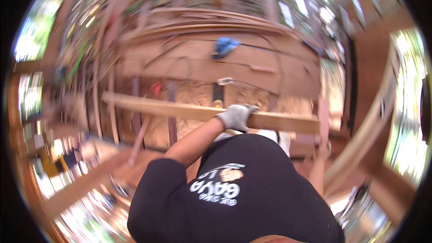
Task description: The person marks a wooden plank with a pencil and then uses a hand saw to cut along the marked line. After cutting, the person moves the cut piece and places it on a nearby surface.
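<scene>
A long pale wooden plank [166, 108] runs across in front of my body, its right end slightly nearer to me. My left hand [236, 117], in a light grey work glove, is wrapped over the top of it right of its middle. To the right, past the plank's end, is my right hand [322, 150], smeared by motion. It is close to an upright pinkish wooden piece [323, 114]; whether it grips that piece does not show.
Sawdust [193, 126] lies below the plank, around a dark bar [218, 92]. Farther off, a blue object [225, 47] and cables rest on a brown board [189, 58]. A curved timber [366, 130] stands at right; wooden posts and beams surround the spot.
</scene>
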